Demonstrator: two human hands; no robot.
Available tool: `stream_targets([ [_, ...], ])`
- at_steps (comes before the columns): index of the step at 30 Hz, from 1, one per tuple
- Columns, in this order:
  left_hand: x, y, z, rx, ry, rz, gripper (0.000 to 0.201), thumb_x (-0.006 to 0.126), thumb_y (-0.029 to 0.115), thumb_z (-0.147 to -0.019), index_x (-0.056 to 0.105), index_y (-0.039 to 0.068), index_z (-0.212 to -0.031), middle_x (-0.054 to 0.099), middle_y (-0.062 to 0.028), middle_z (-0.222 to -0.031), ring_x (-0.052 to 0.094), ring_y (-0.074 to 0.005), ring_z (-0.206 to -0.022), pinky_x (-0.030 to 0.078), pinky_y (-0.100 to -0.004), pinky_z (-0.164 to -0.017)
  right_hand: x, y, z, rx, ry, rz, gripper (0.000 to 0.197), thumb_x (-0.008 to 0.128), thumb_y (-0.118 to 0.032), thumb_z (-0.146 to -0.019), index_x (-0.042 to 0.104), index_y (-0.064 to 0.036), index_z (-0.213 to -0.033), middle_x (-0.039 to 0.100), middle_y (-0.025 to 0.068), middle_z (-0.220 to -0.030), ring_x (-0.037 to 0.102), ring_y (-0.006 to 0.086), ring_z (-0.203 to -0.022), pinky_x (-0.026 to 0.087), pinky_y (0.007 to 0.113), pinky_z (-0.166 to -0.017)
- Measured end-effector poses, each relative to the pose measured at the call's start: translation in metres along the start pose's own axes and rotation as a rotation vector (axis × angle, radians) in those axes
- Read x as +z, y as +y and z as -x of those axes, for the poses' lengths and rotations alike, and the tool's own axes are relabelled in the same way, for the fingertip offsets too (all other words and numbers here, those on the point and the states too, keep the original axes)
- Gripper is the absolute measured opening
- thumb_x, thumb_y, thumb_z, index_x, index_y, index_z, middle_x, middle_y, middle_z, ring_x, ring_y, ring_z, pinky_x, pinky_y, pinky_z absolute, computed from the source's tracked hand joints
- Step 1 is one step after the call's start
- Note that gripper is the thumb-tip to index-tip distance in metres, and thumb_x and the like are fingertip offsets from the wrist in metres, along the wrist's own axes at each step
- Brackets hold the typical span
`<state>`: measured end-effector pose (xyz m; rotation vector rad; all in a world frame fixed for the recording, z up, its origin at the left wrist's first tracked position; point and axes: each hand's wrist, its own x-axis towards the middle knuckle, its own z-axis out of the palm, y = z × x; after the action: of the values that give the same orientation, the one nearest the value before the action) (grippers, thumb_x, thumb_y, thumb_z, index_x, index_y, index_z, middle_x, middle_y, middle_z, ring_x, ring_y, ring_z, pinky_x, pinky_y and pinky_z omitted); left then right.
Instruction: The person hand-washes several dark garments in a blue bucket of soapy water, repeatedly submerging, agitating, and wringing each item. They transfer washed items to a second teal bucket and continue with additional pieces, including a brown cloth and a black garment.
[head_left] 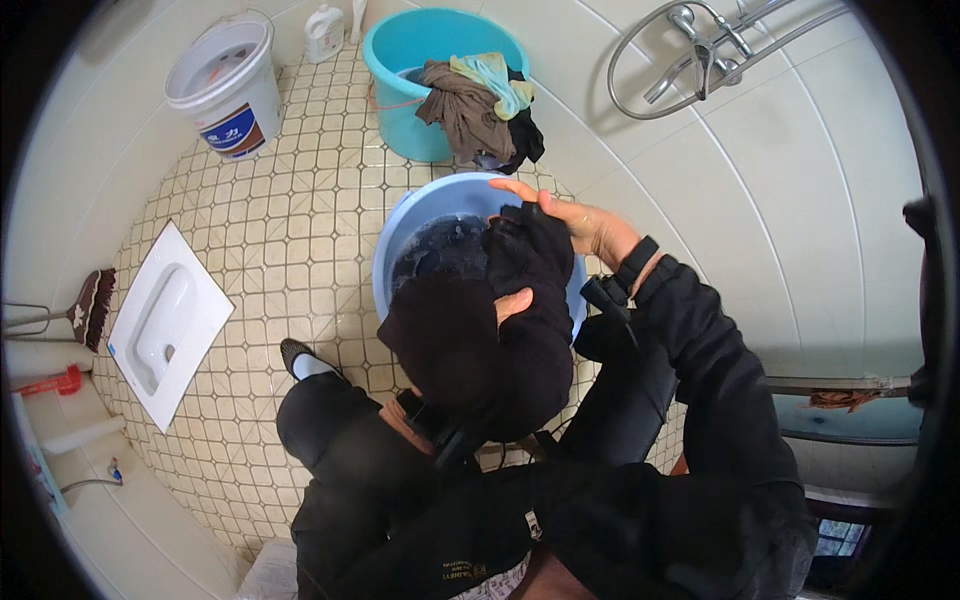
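A bulky black garment (pixel 475 345) is bunched up between my hands over a blue basin (pixel 392 225) of dark, sudsy water. Cloth drapes over my left wrist and covers most of my left hand (pixel 514 305). Only its thumb side shows, pressed against the fabric. At the basin's far right, my right hand (pixel 595 228) grips the garment's upper end, its fingers reaching over the cloth near the rim. I cannot make out which kind of garment it is.
Behind the basin stands a turquoise bucket (pixel 415 120) with brown, black and pale clothes (pixel 465 110) over its rim. A white bucket (pixel 222 95) and white bottle (pixel 324 33) are at the far left. A squat toilet (pixel 170 320) lies left; a shower mixer (pixel 705 60) is on the right wall.
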<state>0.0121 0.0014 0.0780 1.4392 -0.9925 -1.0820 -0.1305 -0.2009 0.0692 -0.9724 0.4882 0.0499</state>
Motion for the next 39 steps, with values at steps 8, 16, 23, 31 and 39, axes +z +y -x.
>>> stream_targets([
  [8,-0.002,0.010,0.000,-0.381,-0.131,0.976,0.036,0.073,0.022,-0.085,0.062,0.000,-0.112,0.066,-0.0057,-0.095,0.058,-0.0135,-0.083,0.046,-0.0268,-0.073,0.027,0.005,-0.004,-0.374,-0.235,0.111,0.064,0.066,-0.052,-0.082,0.053,-0.0081,-0.128,0.057,0.0214,-0.127,0.055,0.0295,-0.118,0.039,0.042,-0.104],
  [16,-0.002,-0.001,0.000,0.147,-0.249,0.201,0.046,0.072,0.023,-0.085,0.057,-0.001,-0.121,0.066,-0.0107,-0.102,0.060,-0.0162,-0.091,0.047,-0.0292,-0.077,0.057,-0.008,-0.011,0.015,0.203,1.079,0.030,0.071,-0.024,-0.071,0.066,-0.0001,-0.089,0.068,0.0183,-0.087,0.065,0.0302,-0.086,0.051,0.034,-0.079],
  [23,0.006,-0.014,0.004,0.340,-0.361,0.013,0.048,0.071,0.027,-0.086,0.056,0.000,-0.122,0.066,-0.0104,-0.101,0.062,-0.0175,-0.090,0.048,-0.0299,-0.077,0.038,0.048,-0.045,0.223,0.474,1.305,0.044,0.073,-0.024,-0.072,0.068,-0.0034,-0.111,0.067,0.0266,-0.096,0.065,0.0387,-0.098,0.051,0.040,-0.087],
  [31,0.015,-0.026,0.013,0.339,-0.470,0.092,0.050,0.069,0.031,-0.087,0.055,0.000,-0.123,0.067,-0.0100,-0.100,0.063,-0.0189,-0.088,0.049,-0.0305,-0.077,0.036,0.069,-0.042,0.452,0.480,1.431,0.036,0.067,-0.027,-0.078,0.070,-0.0007,-0.103,0.067,0.0266,-0.095,0.065,0.0408,-0.097,0.053,0.042,-0.082],
  [39,0.003,-0.034,0.012,0.179,-0.561,0.319,0.052,0.067,0.036,-0.087,0.054,0.000,-0.124,0.067,-0.0096,-0.099,0.064,-0.0203,-0.087,0.050,-0.0312,-0.077,0.037,0.076,-0.041,0.310,0.508,1.479,0.041,0.072,-0.030,-0.076,0.067,-0.0044,-0.107,0.067,0.0244,-0.103,0.063,0.0441,-0.100,0.051,0.046,-0.084],
])
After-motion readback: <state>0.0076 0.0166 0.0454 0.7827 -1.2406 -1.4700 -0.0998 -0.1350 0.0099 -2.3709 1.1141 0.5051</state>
